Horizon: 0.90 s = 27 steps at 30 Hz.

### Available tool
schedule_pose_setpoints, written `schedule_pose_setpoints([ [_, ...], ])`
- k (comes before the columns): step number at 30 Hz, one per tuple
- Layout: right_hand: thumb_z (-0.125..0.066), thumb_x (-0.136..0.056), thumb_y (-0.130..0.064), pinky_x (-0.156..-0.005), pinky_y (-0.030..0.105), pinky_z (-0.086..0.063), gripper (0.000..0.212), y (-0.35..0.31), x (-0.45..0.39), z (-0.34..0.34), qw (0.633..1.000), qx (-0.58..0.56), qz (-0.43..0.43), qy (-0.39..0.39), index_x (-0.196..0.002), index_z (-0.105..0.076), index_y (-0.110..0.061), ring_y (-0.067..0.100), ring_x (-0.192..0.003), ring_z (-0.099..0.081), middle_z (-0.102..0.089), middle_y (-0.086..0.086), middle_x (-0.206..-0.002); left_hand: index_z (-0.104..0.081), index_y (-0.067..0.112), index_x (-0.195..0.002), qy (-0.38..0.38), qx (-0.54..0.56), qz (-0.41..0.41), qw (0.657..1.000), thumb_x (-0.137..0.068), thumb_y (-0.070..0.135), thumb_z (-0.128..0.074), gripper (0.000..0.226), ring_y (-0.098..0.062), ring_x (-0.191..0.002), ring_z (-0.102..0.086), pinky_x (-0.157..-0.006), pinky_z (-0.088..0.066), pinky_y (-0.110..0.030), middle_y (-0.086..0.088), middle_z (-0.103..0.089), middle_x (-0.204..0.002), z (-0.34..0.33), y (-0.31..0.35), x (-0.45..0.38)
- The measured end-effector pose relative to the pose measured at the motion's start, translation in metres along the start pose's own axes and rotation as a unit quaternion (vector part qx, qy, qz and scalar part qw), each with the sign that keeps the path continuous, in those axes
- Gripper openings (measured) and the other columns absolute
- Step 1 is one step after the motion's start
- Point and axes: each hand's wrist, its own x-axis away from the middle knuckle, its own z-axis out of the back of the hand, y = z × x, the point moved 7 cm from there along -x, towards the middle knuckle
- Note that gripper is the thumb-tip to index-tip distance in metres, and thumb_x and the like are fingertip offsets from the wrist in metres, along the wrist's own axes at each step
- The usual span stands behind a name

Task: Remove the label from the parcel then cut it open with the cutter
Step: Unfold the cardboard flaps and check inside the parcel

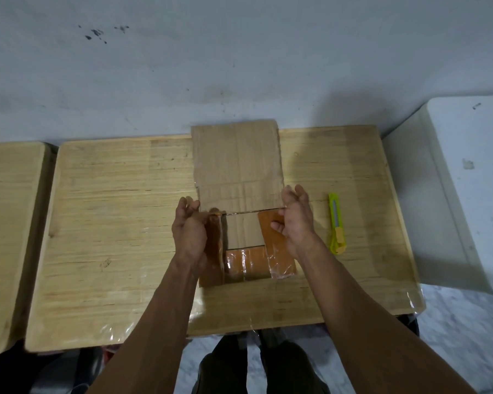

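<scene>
Parcel: brown cardboard parcel wrapped in orange tape, lying at the middle of the pale wooden bench, its far flap folded open and flat toward the wall.
Left hand: left hand at the parcel's left edge, grip pinched on the raised left side flap.
Right hand: right hand at the right edge, thumb pressing on the orange-taped right flap, fingers curled behind it.
Cutter: yellow-green utility cutter lying flat on the bench, just right of the right hand, untouched.
Surroundings: second wooden bench to the left, white block to the right.
</scene>
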Motion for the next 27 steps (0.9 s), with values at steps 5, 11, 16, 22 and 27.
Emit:
schedule_pose_setpoints([
  [5,-0.036,-0.092,-0.068,-0.074,0.039,-0.052,0.047,-0.004,0.004,0.002,0.997,-0.066,-0.026,0.004,-0.116,-0.060,-0.035,0.016,-0.103,-0.055,-0.057,-0.003,-0.122,-0.067,0.026,-0.116,0.005,-0.010,0.016,1.000,-0.095,0.058,-0.048,0.043,-0.014,-0.088,-0.054,-0.073,-0.040,-0.032,0.005,-0.065,-0.095,0.005,0.001,-0.004],
  [11,-0.031,-0.088,-0.077,-0.080,0.042,-0.050,0.062,-0.008,0.007,-0.001,0.996,-0.084,-0.016,-0.021,-0.134,-0.049,-0.038,0.017,-0.110,-0.054,-0.057,-0.003,-0.122,-0.061,0.036,-0.133,-0.039,0.006,0.003,0.999,-0.091,0.078,-0.024,0.069,-0.011,-0.097,-0.055,-0.083,-0.039,-0.034,0.009,-0.063,-0.113,-0.001,0.010,0.000],
  [16,-0.050,-0.094,-0.052,-0.084,0.041,-0.046,0.019,-0.004,0.014,-0.002,0.991,-0.110,-0.011,-0.075,-0.111,-0.059,-0.047,0.019,-0.106,-0.056,-0.060,-0.006,-0.107,-0.063,0.020,-0.128,-0.122,0.078,0.070,0.987,-0.094,0.060,-0.047,0.055,-0.022,-0.109,-0.061,-0.087,-0.050,-0.036,-0.004,-0.064,-0.123,-0.013,0.011,0.018],
  [22,-0.064,-0.091,-0.021,-0.092,0.038,-0.053,0.055,-0.002,0.016,0.008,0.982,-0.098,0.027,-0.160,-0.143,-0.047,-0.031,0.009,-0.117,-0.060,-0.064,-0.016,-0.118,-0.073,0.007,-0.103,-0.161,0.063,0.003,0.985,-0.098,0.005,-0.050,0.024,-0.017,-0.075,-0.071,-0.062,-0.058,-0.022,-0.002,-0.073,-0.089,-0.003,0.017,0.019],
  [27,-0.058,-0.095,-0.016,-0.119,0.051,-0.027,0.059,-0.009,0.023,0.012,0.977,-0.019,0.055,-0.205,-0.150,-0.038,-0.021,0.015,-0.138,-0.039,-0.047,-0.021,-0.134,-0.083,0.013,-0.083,-0.214,0.076,-0.024,0.974,-0.094,-0.012,-0.044,0.047,-0.012,-0.090,-0.075,-0.072,-0.060,-0.023,0.000,-0.079,-0.099,-0.001,0.019,0.022],
])
